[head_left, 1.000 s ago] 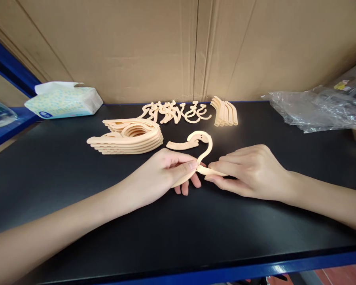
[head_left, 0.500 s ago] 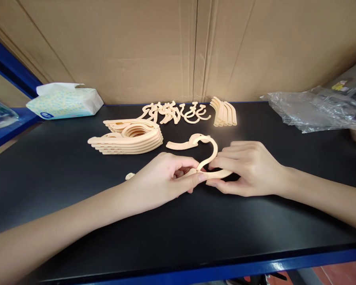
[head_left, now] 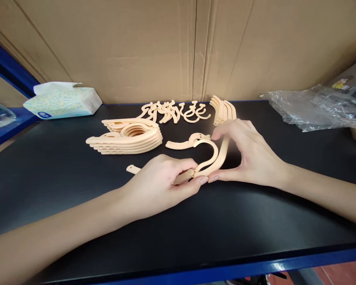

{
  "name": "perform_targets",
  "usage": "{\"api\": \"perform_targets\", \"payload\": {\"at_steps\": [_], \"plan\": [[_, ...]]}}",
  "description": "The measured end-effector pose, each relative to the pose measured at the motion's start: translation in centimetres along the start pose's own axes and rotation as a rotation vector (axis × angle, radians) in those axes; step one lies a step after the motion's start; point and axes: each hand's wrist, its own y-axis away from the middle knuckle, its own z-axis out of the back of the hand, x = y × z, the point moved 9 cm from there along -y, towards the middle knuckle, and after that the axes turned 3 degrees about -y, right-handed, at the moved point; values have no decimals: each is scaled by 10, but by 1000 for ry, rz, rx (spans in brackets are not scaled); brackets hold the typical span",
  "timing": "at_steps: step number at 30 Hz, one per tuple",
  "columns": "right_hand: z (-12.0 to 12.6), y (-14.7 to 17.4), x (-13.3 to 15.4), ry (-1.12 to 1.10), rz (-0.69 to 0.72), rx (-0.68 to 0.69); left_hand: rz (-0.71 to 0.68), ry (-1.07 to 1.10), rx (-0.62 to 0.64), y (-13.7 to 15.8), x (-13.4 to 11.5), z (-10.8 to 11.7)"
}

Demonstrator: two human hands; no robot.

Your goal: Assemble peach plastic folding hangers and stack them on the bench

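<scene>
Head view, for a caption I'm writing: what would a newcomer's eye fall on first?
Probably the cream, plastic-looking hanger with a curved hook, near the middle of the black tabletop, held by the left hand with the right hand curved about one arm. Next, the stack of cream, looped hanger pieces behind it, leftward. Then the blue-and-yellow patterned tissue pack, far left, and crumpled clear plastic, far right.

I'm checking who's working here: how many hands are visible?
2: the left hand pinches the hanger near its joint; the right hand touches its curved arm. None seems hidden.
</scene>
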Motion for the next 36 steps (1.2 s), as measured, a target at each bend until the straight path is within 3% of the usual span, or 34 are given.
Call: {"api": "perform_targets", "payload": {"at_steps": [8, 13, 16, 19, 28, 36], "plan": [[2, -1, 4, -37, 41, 6, -24, -29, 19, 1, -2, -2], [15, 0, 7, -109, 54, -87, 39, -86, -31, 2, -1, 1], [6, 1, 11, -145, 62, 1, 36, -141, -62, 3, -2, 4], [-4, 2, 17, -199, 96, 92, -35, -211, -100, 4, -7, 6], [-6, 0, 7, -205, -24, 106, -178, -388, -161, 9, -21, 5], [-16, 1, 16, -260, 62, 218, -379, -481, -199, 17, -40, 1]]}}
